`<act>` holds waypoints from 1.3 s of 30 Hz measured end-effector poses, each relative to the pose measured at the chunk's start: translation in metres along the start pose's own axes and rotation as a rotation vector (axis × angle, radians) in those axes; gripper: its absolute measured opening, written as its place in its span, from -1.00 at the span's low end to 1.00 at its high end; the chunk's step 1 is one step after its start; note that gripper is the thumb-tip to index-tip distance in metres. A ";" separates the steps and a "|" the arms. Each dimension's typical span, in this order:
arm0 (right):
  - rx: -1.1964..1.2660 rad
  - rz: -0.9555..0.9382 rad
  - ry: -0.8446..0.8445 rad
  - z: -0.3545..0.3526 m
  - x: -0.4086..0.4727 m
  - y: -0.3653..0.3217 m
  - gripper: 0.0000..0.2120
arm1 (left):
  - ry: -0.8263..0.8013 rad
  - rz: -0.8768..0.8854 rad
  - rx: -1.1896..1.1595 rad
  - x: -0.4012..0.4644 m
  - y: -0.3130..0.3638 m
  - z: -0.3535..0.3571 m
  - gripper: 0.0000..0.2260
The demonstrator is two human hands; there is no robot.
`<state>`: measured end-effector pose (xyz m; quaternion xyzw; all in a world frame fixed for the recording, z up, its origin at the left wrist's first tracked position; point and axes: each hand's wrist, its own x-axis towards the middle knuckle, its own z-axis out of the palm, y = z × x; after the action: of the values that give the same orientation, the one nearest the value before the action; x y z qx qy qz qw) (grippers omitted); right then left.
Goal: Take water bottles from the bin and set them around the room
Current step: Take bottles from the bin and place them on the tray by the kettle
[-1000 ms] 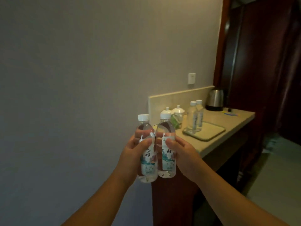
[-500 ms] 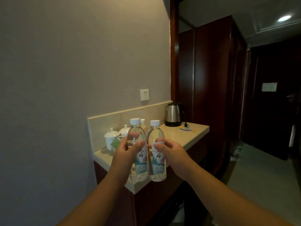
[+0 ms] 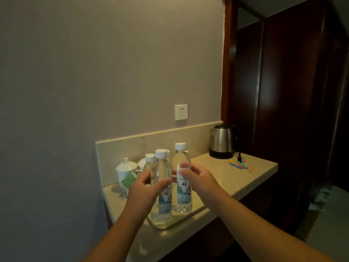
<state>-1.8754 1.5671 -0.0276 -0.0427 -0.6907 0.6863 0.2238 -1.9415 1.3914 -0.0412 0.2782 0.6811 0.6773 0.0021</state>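
Two clear water bottles with white caps and picture labels are upright over a beige tray (image 3: 186, 217) on the counter. My left hand (image 3: 145, 191) grips the left bottle (image 3: 162, 188) around its middle. My right hand (image 3: 198, 179) pinches the right bottle (image 3: 181, 186) near its shoulder. Whether their bases touch the tray I cannot tell. Behind them stands another bottle (image 3: 149, 165), largely hidden by the left one.
A beige counter (image 3: 226, 178) runs along the wall. On it are white lidded cups (image 3: 127, 170) with a green packet at the back left, a steel kettle (image 3: 222, 141) at the back right, and coloured sticks (image 3: 240, 165). A socket (image 3: 181, 112) is on the wall. Dark wood panels stand right.
I have come closer to the counter. Both hands carried the bottles forward and down to the tray, and the right bottle now stands a little higher and farther than the left.
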 end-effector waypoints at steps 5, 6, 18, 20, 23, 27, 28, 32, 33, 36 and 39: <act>-0.054 -0.029 -0.081 -0.015 0.043 0.013 -0.68 | 0.132 -0.020 0.117 0.001 -0.012 0.016 -0.77; -0.054 -0.034 -0.089 -0.019 0.051 0.015 -0.71 | 0.160 -0.030 0.135 -0.001 -0.015 0.019 -0.76; -0.101 0.015 -0.267 -0.070 0.134 0.063 -0.85 | 0.282 -0.210 0.241 -0.007 -0.012 0.029 -0.65; -0.111 0.020 -0.313 -0.070 0.141 0.070 -0.84 | 0.263 -0.212 0.277 -0.007 -0.009 0.030 -0.68; -0.133 0.022 -0.367 -0.069 0.148 0.074 -0.79 | 0.220 -0.257 0.291 -0.008 -0.004 0.027 -0.71; -0.157 0.034 -0.444 -0.073 0.156 0.070 -0.78 | 0.184 -0.266 0.296 -0.009 0.004 0.023 -0.73; -0.167 0.032 -0.456 -0.074 0.157 0.069 -0.81 | 0.185 -0.267 0.302 -0.009 0.005 0.024 -0.73; -0.205 0.012 -0.470 -0.079 0.158 0.070 -0.80 | 0.208 -0.254 0.345 -0.010 0.004 0.032 -0.71; -0.214 0.011 -0.484 -0.080 0.157 0.071 -0.78 | 0.219 -0.251 0.353 -0.010 0.004 0.034 -0.70; -0.214 0.020 -0.540 -0.080 0.155 0.068 -0.64 | 0.256 -0.278 0.395 -0.012 0.005 0.038 -0.66; -0.129 -0.032 -0.365 -0.077 0.147 0.061 -0.46 | 0.285 -0.336 0.407 -0.019 0.007 0.039 -0.53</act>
<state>-1.9939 1.6957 -0.0527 0.0792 -0.7629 0.6335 0.1022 -1.9082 1.4196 -0.0452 0.0586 0.8328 0.5492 -0.0374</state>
